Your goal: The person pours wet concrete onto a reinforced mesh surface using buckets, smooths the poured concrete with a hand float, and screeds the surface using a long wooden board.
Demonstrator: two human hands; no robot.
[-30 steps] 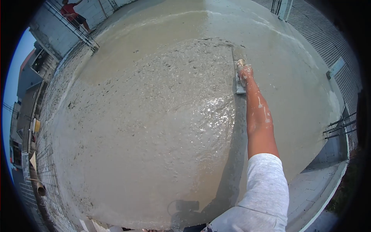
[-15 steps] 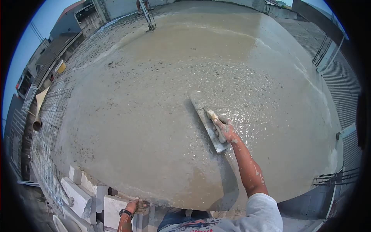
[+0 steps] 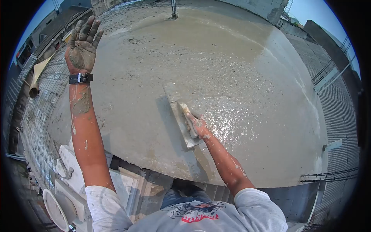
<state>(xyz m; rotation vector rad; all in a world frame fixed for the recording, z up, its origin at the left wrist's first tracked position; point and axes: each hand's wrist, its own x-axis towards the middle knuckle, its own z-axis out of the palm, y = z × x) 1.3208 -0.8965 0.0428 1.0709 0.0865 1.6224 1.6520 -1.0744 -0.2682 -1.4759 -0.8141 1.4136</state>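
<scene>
My right hand [image 3: 198,126] is closed round the handle of a long flat trowel [image 3: 177,116], just right of the middle of the view. The trowel's long blade slants from upper left to lower right, over the wet grey concrete [image 3: 139,100], with its shadow to the left. My left hand [image 3: 82,52] is raised at the upper left, palm showing, fingers apart and coated with wet cement. It holds nothing. A dark watch is on that wrist.
Rebar mesh [image 3: 42,120] runs down the left side. Pale blocks [image 3: 71,160] and a round basin [image 3: 56,210] lie at the lower left. A rebar column [image 3: 174,9] rises at the far edge. Rebar rods [image 3: 328,176] stick out at the right, near corrugated roofing [image 3: 340,116].
My left hand has risen from the blocks at the bottom to the upper left, fingers spread. The trowel in my right hand has moved from the far right toward the left and nearer my body.
</scene>
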